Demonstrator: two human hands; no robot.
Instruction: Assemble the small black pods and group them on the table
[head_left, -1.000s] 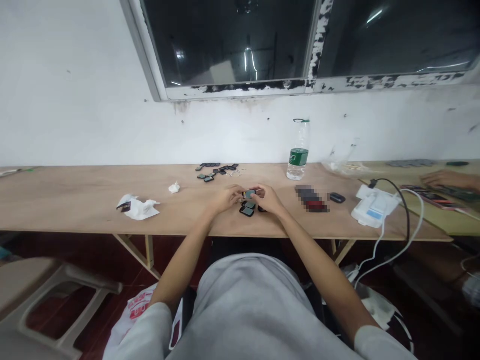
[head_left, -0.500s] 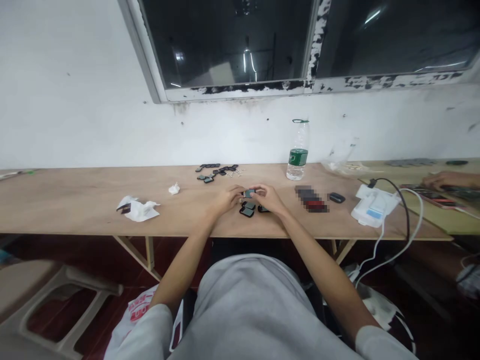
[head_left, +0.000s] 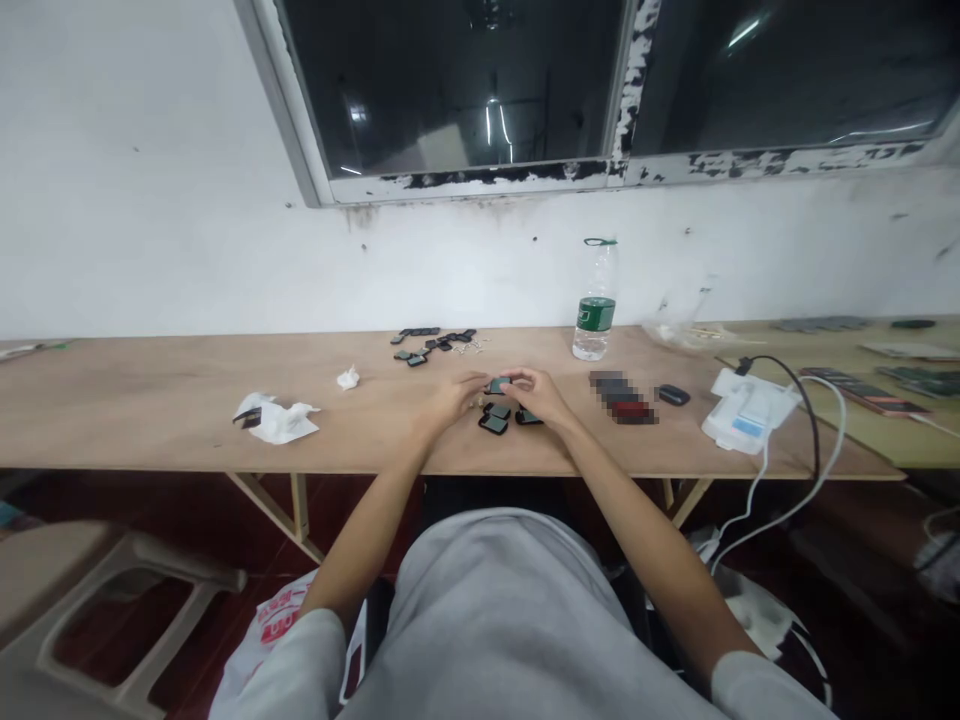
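Note:
Between my two hands is a small flat black-edged piece with a grey-green face (head_left: 499, 385), raised slightly off the table. My right hand (head_left: 538, 395) pinches its right side between thumb and fingers. At its left edge are the bent fingers of my left hand (head_left: 459, 397), closed around that end; the thumb is partly hidden. Just below, two similar black-edged pieces (head_left: 493, 423) lie close together. Another such piece (head_left: 528, 416) rests partly under my right hand. Tiny light bits, too small to name, lie beside my left fingers.
Several similar pieces (head_left: 439, 341) and small white bits (head_left: 471, 347) lie near the wall. Crumpled tissue (head_left: 285, 420) is at left. On the right stand a water bottle (head_left: 595, 325), a black oval object (head_left: 673, 395), and a white box with cables (head_left: 750, 412). The table's front edge is near me.
The other person's hand at the far right has left the view. My hands stay in nearly the same place, with the piece between them shifted very slightly.

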